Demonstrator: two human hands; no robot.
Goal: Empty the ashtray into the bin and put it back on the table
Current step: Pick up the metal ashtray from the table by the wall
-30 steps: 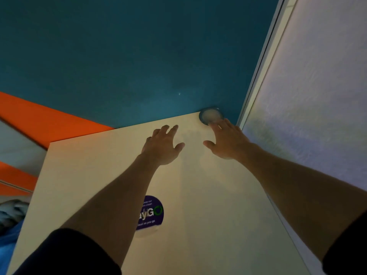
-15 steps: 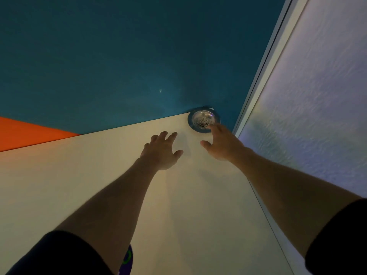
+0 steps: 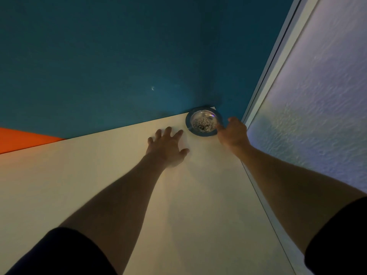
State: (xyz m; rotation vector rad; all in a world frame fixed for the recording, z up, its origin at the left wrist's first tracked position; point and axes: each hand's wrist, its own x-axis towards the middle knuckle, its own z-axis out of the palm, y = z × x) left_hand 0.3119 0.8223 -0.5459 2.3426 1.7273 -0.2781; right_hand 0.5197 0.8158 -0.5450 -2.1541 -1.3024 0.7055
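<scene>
We are at the very start: the ashtray (image 3: 203, 122) sits in the far right corner of the table (image 3: 178, 205), its rim just over the far edge, and dark ash and bits lie in its clear glass bowl, so nothing is emptied yet. Our right hand (image 3: 233, 133) touches the ashtray's right rim, thumb and forefinger curled toward it; we cannot tell whether they grip it or only rest against it. Our left hand (image 3: 167, 146) lies flat on the table just beside the ashtray, fingers spread, holding nothing. Left to do, as we judge it: lift the ashtray level, carry it to the bin, tip it out, and bring it back. No bin is in view here. The table is a pale, smooth, bare board. Behind it stands a teal wall (image 3: 119, 56) with an orange panel (image 3: 21, 139) at the left; at the right a pale frame (image 3: 278, 62) borders a frosted, textured pane (image 3: 321, 106)
</scene>
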